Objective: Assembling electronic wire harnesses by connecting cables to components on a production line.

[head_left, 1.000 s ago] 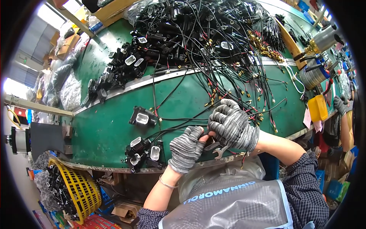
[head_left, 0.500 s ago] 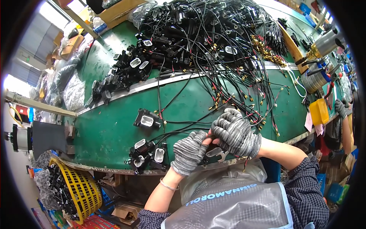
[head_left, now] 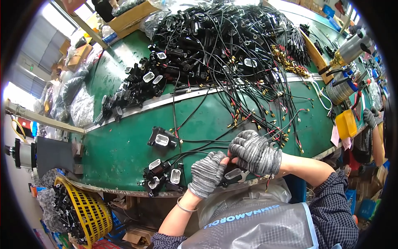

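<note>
Both my hands wear grey striped knit gloves with bare fingertips, and they meet over the near edge of the green bench. My left hand (head_left: 206, 174) is closed in a pinch, thumb toward the right hand. My right hand (head_left: 255, 152) is curled closed beside it. Something small and dark lies between the fingertips; the fingers hide what it is. Just below them is a black housing with an oval metal-rimmed opening (head_left: 233, 174), an open-ended wrench (head_left: 243, 176) beside it. Left of my left hand lie several similar black housings (head_left: 175, 176).
A big heap of black housings and cables (head_left: 199, 45) covers the far side, behind a metal rail (head_left: 153, 104). A single housing (head_left: 161, 140) lies mid-bench. Yellow basket (head_left: 93, 211) hangs low left; a yellow bin (head_left: 346, 123) and another person's gloved hand (head_left: 370, 118) are at right.
The whole view has shifted slightly, so the bench sits lower. My hands stay together, with a slightly wider gap between them and more of the housing below showing.
</note>
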Available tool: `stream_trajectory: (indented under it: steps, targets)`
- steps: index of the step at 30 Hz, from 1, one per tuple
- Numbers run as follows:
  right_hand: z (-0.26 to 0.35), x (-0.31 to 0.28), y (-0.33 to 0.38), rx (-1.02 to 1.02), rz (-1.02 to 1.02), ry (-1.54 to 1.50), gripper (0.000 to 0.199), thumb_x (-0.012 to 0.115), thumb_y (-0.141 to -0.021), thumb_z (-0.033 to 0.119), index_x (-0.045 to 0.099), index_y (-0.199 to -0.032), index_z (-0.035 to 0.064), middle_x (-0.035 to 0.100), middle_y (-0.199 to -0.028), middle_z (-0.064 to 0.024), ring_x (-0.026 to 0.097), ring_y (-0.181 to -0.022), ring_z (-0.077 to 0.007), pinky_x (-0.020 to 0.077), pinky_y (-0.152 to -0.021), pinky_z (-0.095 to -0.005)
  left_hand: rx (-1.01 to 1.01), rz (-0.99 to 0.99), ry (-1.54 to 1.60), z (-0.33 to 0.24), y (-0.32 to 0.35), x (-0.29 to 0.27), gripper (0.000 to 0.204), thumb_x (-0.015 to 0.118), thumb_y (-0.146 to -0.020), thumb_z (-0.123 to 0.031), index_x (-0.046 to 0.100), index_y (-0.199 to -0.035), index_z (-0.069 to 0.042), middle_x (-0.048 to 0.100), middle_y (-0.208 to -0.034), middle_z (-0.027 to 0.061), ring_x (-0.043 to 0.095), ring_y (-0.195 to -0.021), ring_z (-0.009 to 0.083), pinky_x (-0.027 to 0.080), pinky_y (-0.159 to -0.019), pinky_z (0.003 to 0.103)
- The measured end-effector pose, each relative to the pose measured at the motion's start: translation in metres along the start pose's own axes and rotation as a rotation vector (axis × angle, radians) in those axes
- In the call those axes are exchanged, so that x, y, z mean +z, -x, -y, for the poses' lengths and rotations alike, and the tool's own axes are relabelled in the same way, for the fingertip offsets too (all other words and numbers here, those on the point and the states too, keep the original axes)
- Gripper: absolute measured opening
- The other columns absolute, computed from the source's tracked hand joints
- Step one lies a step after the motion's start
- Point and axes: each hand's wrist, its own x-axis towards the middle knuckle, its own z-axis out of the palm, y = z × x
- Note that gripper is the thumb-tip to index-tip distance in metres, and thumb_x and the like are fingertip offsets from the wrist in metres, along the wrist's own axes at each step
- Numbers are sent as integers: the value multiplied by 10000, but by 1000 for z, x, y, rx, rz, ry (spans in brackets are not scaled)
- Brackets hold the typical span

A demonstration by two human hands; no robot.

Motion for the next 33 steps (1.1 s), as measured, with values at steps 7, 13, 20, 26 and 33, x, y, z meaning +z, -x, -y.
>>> stream_trajectory:
  steps: [7,13,20,26,33]
  targets:
    - [-9,-2,-19,-165,337,45,224,552,-717,310,565,-801,103,562,-814,-55,541,-801,-229,405,-735,-384,-39,54,11,-5,3,-11,176,523,-787,-230,568,-879,-87,578,-766,89,557,-628,279,443,-531,336]
    - [-57,13,-142,48,11,290,207,487,-764,211,572,-892,73,559,-929,-84,537,-852,-255,428,-730,-370,-47,137,-154,5,2,-12,259,557,-762,-276,552,-936,-85,584,-816,104,573,-674,277,456,-566,330]
    - [-90,44,-197,335,237,441,240,466,-769,156,590,-965,95,569,-986,-77,517,-957,-227,421,-771,-366,-210,-137,-28,34,-79,-113,297,565,-765,-282,522,-1010,-121,585,-823,131,574,-796,291,460,-647,358]
    - [-75,34,-194,382,258,387,220,484,-762,157,607,-936,103,559,-1031,-78,482,-1026,-219,408,-793,-379,-446,-190,-764,139,-169,-123,420,609,-715,-283,496,-1102,-164,471,-1108,116,534,-935,278,452,-754,372]
    - [-73,35,-211,374,213,366,254,518,-734,129,595,-972,82,530,-1075,-89,470,-1037,-243,401,-807,-393,-372,-71,-755,145,-176,-116,357,616,-688,-211,540,-1029,-137,499,-1011,110,555,-859,276,463,-721,378]
